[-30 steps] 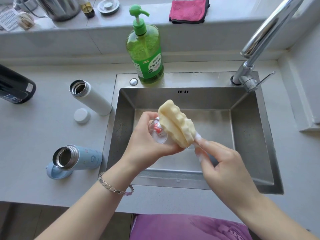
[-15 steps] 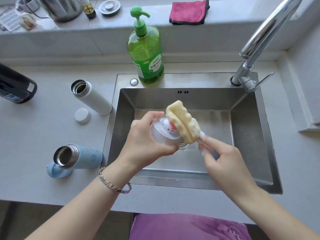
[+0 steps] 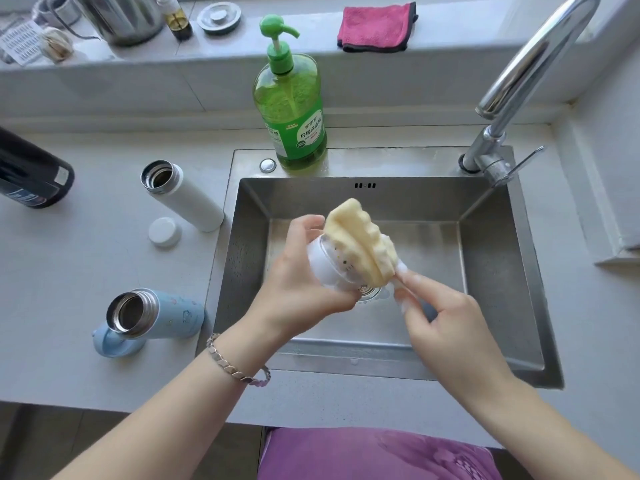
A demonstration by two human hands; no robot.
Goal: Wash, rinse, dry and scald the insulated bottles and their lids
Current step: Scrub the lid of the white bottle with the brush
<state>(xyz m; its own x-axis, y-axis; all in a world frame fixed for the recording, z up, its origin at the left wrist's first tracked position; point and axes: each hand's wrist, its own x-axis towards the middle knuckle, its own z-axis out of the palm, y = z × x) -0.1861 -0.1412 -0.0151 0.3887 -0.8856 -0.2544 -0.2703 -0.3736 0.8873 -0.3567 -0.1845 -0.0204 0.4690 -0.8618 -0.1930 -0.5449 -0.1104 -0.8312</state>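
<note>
Over the steel sink [image 3: 491, 271], my left hand [image 3: 301, 275] grips a white and clear bottle lid [image 3: 329, 261]. A yellow sponge brush [image 3: 360, 237] lies against the lid's open end, and my right hand [image 3: 446, 317] pinches its white handle, with foam on the fingers. On the counter to the left lies an open white bottle [image 3: 183, 195] with its round white lid [image 3: 165, 231] beside it. Nearer to me an open light-blue bottle [image 3: 156, 315] lies with its mouth resting on a blue lid [image 3: 110, 344].
A green dish-soap pump bottle [image 3: 291, 109] stands behind the sink. The chrome tap [image 3: 519, 81] arches over at the right. A black bottle [image 3: 31, 174] lies at the far left. On the back ledge are a pink cloth [image 3: 375, 27], a kettle and small items.
The lid has turned in my left hand and the sponge brush has shifted across its open end. Both hands stay over the sink.
</note>
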